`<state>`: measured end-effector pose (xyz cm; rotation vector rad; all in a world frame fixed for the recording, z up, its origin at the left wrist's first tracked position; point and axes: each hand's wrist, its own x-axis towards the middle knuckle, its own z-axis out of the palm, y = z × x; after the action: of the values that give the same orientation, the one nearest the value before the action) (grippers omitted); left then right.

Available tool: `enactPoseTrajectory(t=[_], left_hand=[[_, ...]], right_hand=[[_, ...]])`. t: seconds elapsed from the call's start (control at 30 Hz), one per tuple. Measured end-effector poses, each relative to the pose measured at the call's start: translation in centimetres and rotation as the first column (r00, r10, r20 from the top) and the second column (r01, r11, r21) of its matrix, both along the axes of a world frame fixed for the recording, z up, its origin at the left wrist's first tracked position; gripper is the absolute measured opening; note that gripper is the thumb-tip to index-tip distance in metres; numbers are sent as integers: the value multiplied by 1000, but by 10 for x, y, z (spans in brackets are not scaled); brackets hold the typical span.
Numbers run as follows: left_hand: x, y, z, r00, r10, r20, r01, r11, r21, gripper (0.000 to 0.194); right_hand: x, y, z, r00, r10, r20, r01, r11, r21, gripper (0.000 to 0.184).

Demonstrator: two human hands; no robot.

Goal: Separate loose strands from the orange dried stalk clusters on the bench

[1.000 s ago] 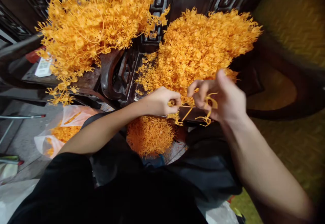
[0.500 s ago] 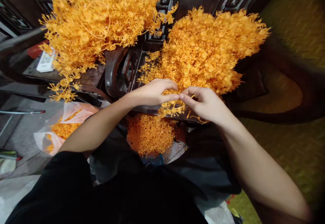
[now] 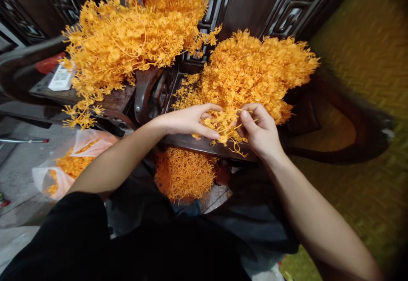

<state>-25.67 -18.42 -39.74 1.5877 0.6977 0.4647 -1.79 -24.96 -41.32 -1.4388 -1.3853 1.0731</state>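
My left hand (image 3: 188,121) has its thumb and fingers spread apart beside small orange plastic flower pieces (image 3: 228,123), at the front of a dark wooden seat. I cannot see it gripping any of them. My right hand (image 3: 262,130) pinches a thin orange plastic stem between thumb and fingers; part of the stem is hidden by the hand. Just beyond both hands rises a big heap of orange plastic flowers (image 3: 255,72), its stems tangled together.
Another orange heap (image 3: 127,34) lies at the left, near a white remote control (image 3: 61,78). Below the seat's front edge (image 3: 191,142) stands a container piled with orange pieces (image 3: 185,174). A plastic bag (image 3: 41,181) holding more orange pieces rests on the floor.
My hands were touching at the fingertips; now they are apart. The right hand has shifted right with a thin stem, and the left fingers have spread. The view has tilted slightly.
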Motion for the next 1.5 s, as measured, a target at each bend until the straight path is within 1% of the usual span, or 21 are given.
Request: enactPoseTrajectory(t=[0.13, 0.23, 0.33, 0.43, 0.53, 0.6, 0.63, 0.67, 0.73, 0.77, 0.8, 0.83, 0.9, 0.97, 1.03, 1.1, 1.23, 1.3, 1.37, 1.43, 1.5], left_hand=[[-3, 5, 0, 993, 116, 1, -115, 985, 130, 50], [-7, 9, 6, 981, 186, -46, -171, 959, 228, 35], [-7, 7, 12, 970, 224, -96, -186, 934, 304, 28], [0, 0, 14, 948, 310, -69, -295, 940, 172, 25], [11, -5, 13, 898, 440, 4, -440, 898, 23, 19], [16, -5, 13, 880, 475, 8, -475, 879, -34, 12], [16, -4, 13, 872, 490, 1, -489, 871, -56, 10], [15, -1, 13, 861, 508, -4, -507, 859, -74, 8], [13, 9, 10, 827, 562, 5, -559, 824, -95, 6], [12, 15, 7, 810, 586, 16, -582, 806, -106, 5], [12, 21, 2, 802, 597, 21, -590, 798, -125, 4], [14, 28, -5, 807, 590, 19, -581, 800, -151, 4], [20, 42, -22, 837, 547, -9, -537, 818, -208, 7], [29, 55, -41, 858, 510, -58, -509, 829, -233, 10], [36, 66, -56, 846, 522, -108, -533, 826, -185, 9], [40, 76, -63, 820, 555, -143, -571, 812, -119, 14], [39, 90, -62, 803, 546, -239, -578, 811, -93, 37], [37, 93, -58, 824, 502, -263, -533, 844, -58, 51], [36, 92, -51, 853, 461, -244, -470, 882, 25, 63], [37, 84, -42, 879, 433, -202, -406, 899, 162, 60], [41, 66, -30, 923, 356, -146, -311, 914, 260, 43]], right_hand=[[10, 2, -2, 999, -39, 17, 37, 995, 95, 41], [19, 2, 1, 985, -65, 160, 32, 979, 201, 36], [25, 1, 4, 955, -107, 278, 30, 963, 268, 35], [27, -3, 7, 951, -167, 261, 95, 959, 266, 35], [30, -8, 10, 959, -210, 192, 169, 964, 207, 37], [38, -11, 14, 957, -277, 82, 263, 953, 150, 37], [45, -12, 17, 933, -358, 20, 352, 925, 142, 35], [54, -12, 20, 885, -463, -39, 463, 872, 161, 33], [72, -13, 25, 752, -645, -138, 657, 715, 237, 29], [80, -13, 27, 704, -687, -180, 707, 657, 260, 27], [86, -13, 28, 693, -686, -220, 720, 645, 257, 27], [89, -14, 28, 710, -657, -254, 704, 673, 228, 27], [85, -15, 27, 776, -559, -293, 612, 780, 133, 32], [74, -16, 23, 830, -464, -311, 502, 863, 53, 36], [63, -15, 20, 859, -400, -319, 422, 906, 1, 37], [55, -13, 18, 875, -352, -332, 365, 931, -25, 37], [52, -9, 15, 891, -302, -339, 305, 951, -45, 35], [54, -8, 14, 891, -291, -348, 292, 955, -50, 35], [56, -8, 13, 888, -286, -361, 288, 956, -49, 36], [58, -8, 12, 883, -285, -372, 294, 955, -34, 35], [58, -7, 12, 880, -285, -381, 309, 951, 3, 35]])
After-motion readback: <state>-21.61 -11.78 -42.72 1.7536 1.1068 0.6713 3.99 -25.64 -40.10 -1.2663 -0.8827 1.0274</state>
